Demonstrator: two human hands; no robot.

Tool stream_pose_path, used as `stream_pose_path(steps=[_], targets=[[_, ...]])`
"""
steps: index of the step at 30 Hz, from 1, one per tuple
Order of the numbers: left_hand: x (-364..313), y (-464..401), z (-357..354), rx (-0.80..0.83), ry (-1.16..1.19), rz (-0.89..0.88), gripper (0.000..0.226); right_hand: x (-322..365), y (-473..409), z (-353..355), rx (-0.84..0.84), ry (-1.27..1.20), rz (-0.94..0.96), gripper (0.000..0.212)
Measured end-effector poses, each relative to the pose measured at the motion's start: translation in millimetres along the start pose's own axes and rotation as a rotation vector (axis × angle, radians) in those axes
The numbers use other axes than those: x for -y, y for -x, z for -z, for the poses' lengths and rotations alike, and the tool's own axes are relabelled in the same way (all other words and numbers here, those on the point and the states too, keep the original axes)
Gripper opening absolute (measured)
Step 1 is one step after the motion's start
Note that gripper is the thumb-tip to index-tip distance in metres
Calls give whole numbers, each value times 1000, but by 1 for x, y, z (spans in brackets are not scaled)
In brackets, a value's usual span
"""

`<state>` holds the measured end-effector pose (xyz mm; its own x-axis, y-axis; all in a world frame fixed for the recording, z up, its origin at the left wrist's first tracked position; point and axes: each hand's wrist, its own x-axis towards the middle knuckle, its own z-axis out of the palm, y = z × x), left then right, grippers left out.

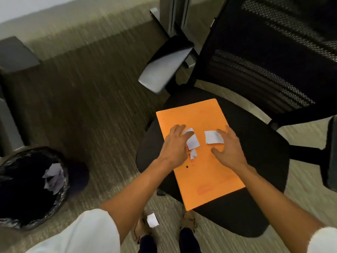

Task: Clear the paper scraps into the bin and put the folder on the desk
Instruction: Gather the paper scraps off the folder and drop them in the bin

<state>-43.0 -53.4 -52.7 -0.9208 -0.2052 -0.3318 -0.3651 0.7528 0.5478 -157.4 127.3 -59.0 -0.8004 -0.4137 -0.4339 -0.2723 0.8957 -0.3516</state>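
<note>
An orange folder [200,170] lies flat on the black seat of an office chair [255,189]. On it rest three white paper scraps: a larger one [193,141], a small one [193,154] below it, and a square one [212,137] to the right. My left hand [175,143] lies spread over the folder with its fingertips on the larger scrap. My right hand [228,145] hovers with its fingers apart, touching the square scrap's right edge. A black-lined bin [29,190] on the floor at left holds white scraps [53,177]. Another scrap [152,220] lies on the carpet by my feet.
The chair's mesh back [264,57] rises at upper right, and its armrests [164,70] stick out on both sides. Grey furniture [11,73] stands at the left edge. A metal desk leg [175,15] rises behind the chair. Striped carpet covers the floor.
</note>
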Motion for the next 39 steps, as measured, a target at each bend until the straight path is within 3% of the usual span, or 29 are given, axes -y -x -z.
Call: stream_pose_path(steps=[3,6,10,13,16,19,22,25,29,34,39], targets=[[-5,-18,0,58,-20,-8,58,-4,-8,-5,62,165,89,70],[-10,-29,-3,108,-95,15,46,-3,-11,-6,5,253,136,52],[-22,-39,-10,43,-183,50,32,-11,-10,-1,-29,260,223,31],[-23,-44,-11,21,-213,88,31,-18,-2,0,-106,-57,247,19],[-23,-50,-8,45,-181,141,47,-18,10,-3,-32,-366,141,21],[-26,-56,-3,130,-195,176,66,-15,20,-12,110,-490,63,23],[-24,-60,2,156,-173,185,53,-14,25,-19,187,-563,-3,25],[-12,-57,5,101,0,198,21,-11,25,-23,218,-568,8,25],[4,-47,12,-39,352,305,5,1,23,-30,185,-476,161,23],[19,-33,22,-201,729,543,18,20,19,-40,118,-261,288,14],[31,-10,17,-126,900,460,38,26,20,-46,120,-233,221,15]])
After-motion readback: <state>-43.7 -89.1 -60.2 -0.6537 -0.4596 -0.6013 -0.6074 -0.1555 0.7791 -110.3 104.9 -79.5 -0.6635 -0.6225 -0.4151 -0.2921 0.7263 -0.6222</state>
